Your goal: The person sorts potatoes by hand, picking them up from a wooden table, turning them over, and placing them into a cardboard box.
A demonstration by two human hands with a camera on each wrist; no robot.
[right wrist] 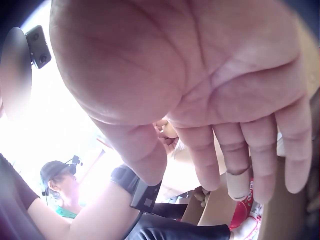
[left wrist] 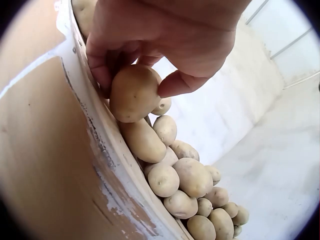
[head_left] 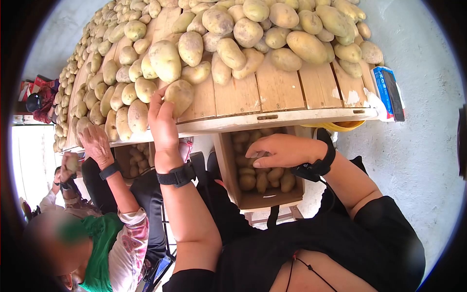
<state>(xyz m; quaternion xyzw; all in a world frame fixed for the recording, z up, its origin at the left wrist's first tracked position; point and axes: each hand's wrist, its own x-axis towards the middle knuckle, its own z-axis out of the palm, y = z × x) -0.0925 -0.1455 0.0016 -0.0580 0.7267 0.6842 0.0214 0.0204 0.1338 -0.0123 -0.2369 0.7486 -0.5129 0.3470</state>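
1. Dark clothing point(head_left: 316, 253) of the person wearing the cameras fills the bottom of the head view; both bare forearms reach away from it, each with a black strap at the wrist.
2. The left hand point(head_left: 163, 119) is at the near edge of the wooden table point(head_left: 272, 92); the left wrist view shows its fingers and thumb curled round one potato point(left wrist: 132, 92), gripping it just beside the table's rim.
3. That potato lies at the front of the big heap point(head_left: 243, 34) that covers most of the boards; its neighbours are touching or just beside it.
4. The right hand point(head_left: 282, 150) hovers palm down over the box point(head_left: 226, 165) below the table's edge; its fingers are straight and slightly spread, holding nothing; the box is partly filled with potatoes.
5. The potato looks firm and fairly weighty for its size; its dry, dusty skin should give fair purchase, though the rounded shape could roll out of a loose pinch; the best hold is probably round the thick middle, thumb opposite fingers; a drop might bruise it.
6. To the left, a second person's hand point(head_left: 97, 146) rests on potatoes at the table's edge; a blue packet point(head_left: 386, 90) lies at the table's right corner.
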